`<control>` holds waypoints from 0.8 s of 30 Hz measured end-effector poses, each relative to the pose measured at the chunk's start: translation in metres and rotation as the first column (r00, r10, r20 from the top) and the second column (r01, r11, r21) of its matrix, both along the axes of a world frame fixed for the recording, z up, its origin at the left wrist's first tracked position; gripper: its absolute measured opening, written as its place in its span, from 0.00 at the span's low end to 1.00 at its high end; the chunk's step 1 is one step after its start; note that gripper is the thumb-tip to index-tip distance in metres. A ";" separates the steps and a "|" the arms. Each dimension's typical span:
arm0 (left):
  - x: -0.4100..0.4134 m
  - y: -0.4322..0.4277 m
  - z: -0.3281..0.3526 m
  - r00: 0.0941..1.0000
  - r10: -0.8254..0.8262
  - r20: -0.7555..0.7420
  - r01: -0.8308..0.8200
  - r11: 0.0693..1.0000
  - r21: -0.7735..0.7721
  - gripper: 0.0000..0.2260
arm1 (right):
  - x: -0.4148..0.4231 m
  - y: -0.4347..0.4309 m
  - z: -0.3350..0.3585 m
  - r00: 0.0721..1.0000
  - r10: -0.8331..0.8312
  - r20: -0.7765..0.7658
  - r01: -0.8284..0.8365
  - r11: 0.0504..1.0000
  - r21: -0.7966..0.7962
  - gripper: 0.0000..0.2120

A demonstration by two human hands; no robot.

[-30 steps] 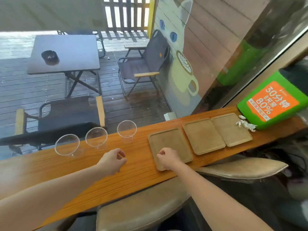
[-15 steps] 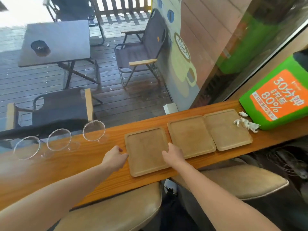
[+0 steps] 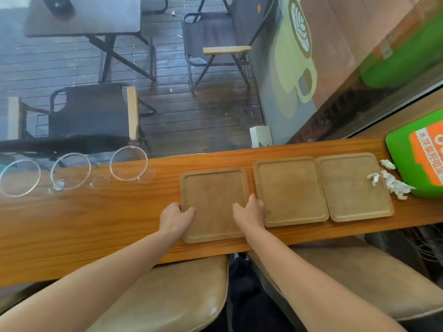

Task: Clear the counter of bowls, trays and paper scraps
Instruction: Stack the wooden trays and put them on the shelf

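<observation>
Landmark: left tray [image 3: 214, 202], the leftmost of three wooden trays lying flat in a row on the counter [image 3: 96, 226].

Left of it, well apart along the counter's far edge: three clear glass bowls, left bowl [image 3: 20, 177], middle bowl [image 3: 71, 170], right bowl [image 3: 128, 163]. All appear empty. Bowls close together; whether rims touch cannot be told.

Left hand [image 3: 176, 218]: on the left tray's left edge, fingers curled around the rim, thumb lying on the tray's inner surface. Partly closed grip on the rim.

Right hand [image 3: 249, 212]: on the left tray's right edge, fingers bent over the rim in the gap beside the next tray. Same partly closed grip. The tray looks flat on the counter.

Right of it: middle tray [image 3: 291, 190] just beside, then right tray [image 3: 354, 186] touching or nearly touching the middle one. All three trays empty.

Further right: crumpled white paper scraps [image 3: 393, 184] at the right tray's right edge, lying against a green box [image 3: 402, 159] with an orange label.
</observation>
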State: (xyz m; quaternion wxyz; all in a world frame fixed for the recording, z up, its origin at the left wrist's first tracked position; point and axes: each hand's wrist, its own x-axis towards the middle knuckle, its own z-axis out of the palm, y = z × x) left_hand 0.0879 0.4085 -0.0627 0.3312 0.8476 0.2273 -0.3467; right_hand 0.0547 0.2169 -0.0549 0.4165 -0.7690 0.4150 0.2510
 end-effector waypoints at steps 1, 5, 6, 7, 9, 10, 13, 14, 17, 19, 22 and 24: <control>0.000 0.002 0.000 1.000 0.017 -0.005 -0.017 1.000 -0.019 0.13 | 0.002 -0.001 0.000 1.000 -0.021 -0.013 0.021 1.000 -0.003 0.32; 0.010 0.018 -0.002 0.996 0.071 -0.060 -0.078 0.990 -0.120 0.19 | 0.012 -0.009 0.000 0.995 -0.085 -0.048 0.085 0.996 -0.013 0.24; 0.012 0.020 0.000 0.993 0.079 -0.085 -0.092 0.983 -0.156 0.19 | 0.014 -0.010 0.002 0.993 -0.110 -0.051 0.110 0.994 -0.016 0.23; 0.014 0.022 0.002 0.992 0.082 -0.100 -0.100 0.976 -0.193 0.18 | 0.014 -0.012 0.004 0.990 -0.135 -0.048 0.135 0.991 -0.008 0.22; 0.017 0.021 0.011 0.995 0.052 -0.084 -0.072 0.965 -0.254 0.14 | 0.012 -0.015 0.010 0.983 -0.182 -0.024 0.183 0.982 0.039 0.20; 0.018 0.020 0.016 0.998 0.027 -0.061 -0.043 0.961 -0.274 0.12 | 0.009 -0.017 0.013 0.981 -0.195 -0.014 0.195 0.979 0.059 0.19; 0.023 0.010 0.031 0.998 -0.060 0.016 0.062 0.959 -0.278 0.10 | 0.001 -0.027 0.027 0.978 -0.208 -0.011 0.208 0.974 0.084 0.18; 0.024 0.003 0.038 0.995 -0.093 0.046 0.102 0.957 -0.273 0.09 | -0.001 -0.034 0.035 0.976 -0.219 -0.008 0.219 0.972 0.086 0.18; 0.025 -0.022 0.057 0.978 -0.168 0.124 0.198 0.936 -0.290 0.06 | -0.009 -0.057 0.057 0.968 -0.249 0.002 0.249 0.966 0.071 0.21; 0.027 -0.041 0.070 0.971 -0.191 0.141 0.226 0.924 -0.307 0.05 | -0.013 -0.075 0.070 0.964 -0.264 0.016 0.263 0.963 0.059 0.23; 0.029 -0.067 0.082 0.969 -0.211 0.130 0.243 0.909 -0.337 0.06 | -0.018 -0.103 0.082 0.961 -0.274 0.045 0.273 0.961 0.042 0.23; 0.029 -0.087 0.083 0.965 -0.223 0.140 0.257 0.911 -0.322 0.05 | -0.020 -0.123 0.084 0.958 -0.279 0.064 0.277 0.960 0.032 0.23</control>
